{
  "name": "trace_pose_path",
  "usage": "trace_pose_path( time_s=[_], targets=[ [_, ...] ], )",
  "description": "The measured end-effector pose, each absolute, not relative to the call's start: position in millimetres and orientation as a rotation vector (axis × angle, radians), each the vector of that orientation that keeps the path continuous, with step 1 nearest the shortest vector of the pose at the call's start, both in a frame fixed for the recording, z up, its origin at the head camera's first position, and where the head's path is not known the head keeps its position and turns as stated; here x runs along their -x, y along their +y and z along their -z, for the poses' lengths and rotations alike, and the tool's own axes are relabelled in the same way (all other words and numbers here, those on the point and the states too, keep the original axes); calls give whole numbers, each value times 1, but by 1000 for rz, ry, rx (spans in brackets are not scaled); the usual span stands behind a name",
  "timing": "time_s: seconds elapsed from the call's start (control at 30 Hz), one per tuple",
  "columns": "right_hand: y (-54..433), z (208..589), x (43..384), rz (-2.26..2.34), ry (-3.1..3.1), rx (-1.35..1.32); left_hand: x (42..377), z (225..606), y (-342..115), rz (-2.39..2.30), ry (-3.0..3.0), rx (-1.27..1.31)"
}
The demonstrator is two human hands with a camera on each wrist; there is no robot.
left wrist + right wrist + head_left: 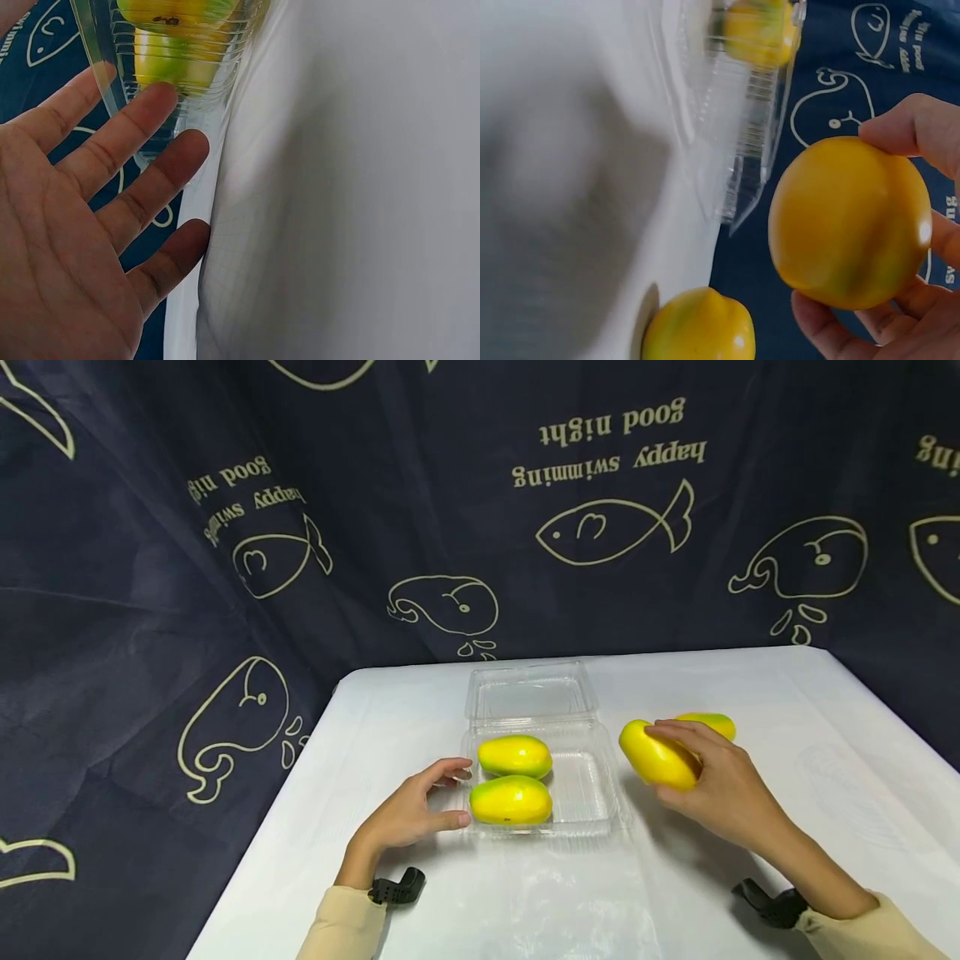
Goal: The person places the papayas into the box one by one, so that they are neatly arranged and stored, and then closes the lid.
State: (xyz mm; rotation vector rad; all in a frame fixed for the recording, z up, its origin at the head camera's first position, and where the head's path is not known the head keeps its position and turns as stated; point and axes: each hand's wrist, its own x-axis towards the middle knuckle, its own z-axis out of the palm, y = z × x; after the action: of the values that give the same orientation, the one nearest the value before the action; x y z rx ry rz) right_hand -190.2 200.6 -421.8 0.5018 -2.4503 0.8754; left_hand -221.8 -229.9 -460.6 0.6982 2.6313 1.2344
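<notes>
A clear plastic clamshell box (585, 785) lies with its lid folded back. Two yellow-green papaya-like fruits (514, 756) (511, 800) lie one behind the other in its left half. My left hand (411, 803) is at the box's left side, fingers spread, fingertips at the wall; whether they touch it I cannot tell. Right of the box, my right hand (723, 785) grips another papaya-like fruit (847, 225) between thumb and fingers, raised above the table. Behind that hand a further papaya-like fruit (708, 724) lies on the table, partly hidden.
The box's transparent lid (531, 692) rests toward the table's back edge. A white cloth covers the table (555, 902). Dark blue curtain (420, 510) with fish and whale drawings hangs behind and on the left. Each wrist wears a black strap (400, 887).
</notes>
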Motion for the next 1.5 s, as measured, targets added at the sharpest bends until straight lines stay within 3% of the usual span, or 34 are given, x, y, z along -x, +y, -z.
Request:
trace_pose_path(
  time_s=[1.5],
  targets=[
    [163,421,245,-1329,-2533,-676,222,462,-232,-1197,2641,-711]
  ],
)
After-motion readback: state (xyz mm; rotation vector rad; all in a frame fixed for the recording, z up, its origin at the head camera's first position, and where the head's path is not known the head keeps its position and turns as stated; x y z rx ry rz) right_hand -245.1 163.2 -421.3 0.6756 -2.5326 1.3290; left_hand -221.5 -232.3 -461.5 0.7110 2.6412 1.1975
